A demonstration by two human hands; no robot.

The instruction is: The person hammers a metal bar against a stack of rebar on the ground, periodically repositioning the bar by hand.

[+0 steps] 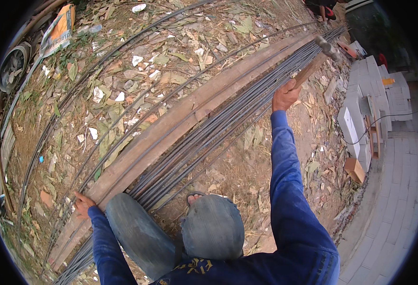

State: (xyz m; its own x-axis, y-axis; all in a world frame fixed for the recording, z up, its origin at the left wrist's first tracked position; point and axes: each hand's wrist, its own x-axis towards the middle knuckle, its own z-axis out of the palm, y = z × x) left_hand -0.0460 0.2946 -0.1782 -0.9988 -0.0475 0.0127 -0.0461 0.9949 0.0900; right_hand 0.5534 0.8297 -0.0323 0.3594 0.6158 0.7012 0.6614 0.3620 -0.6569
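I am crouched over a long bundle of dark steel rebar [228,118] lying beside a wooden plank [180,118] on littered ground. My right hand [285,94] is shut on the wooden handle of a hammer [319,59], whose metal head is raised over the far end of the bars. My left hand [82,203] rests on the near end of the plank, fingers spread, next to my left knee [133,223]. Both knees, in jeans, are over the near part of the bundle.
Loose single rebars [123,61] curve across the leaf-strewn dirt at left. Stacked grey concrete blocks [368,90] and a paved strip [399,190] lie at right, with a small cardboard box [355,169]. A sack [59,29] and tyre [13,64] sit at upper left.
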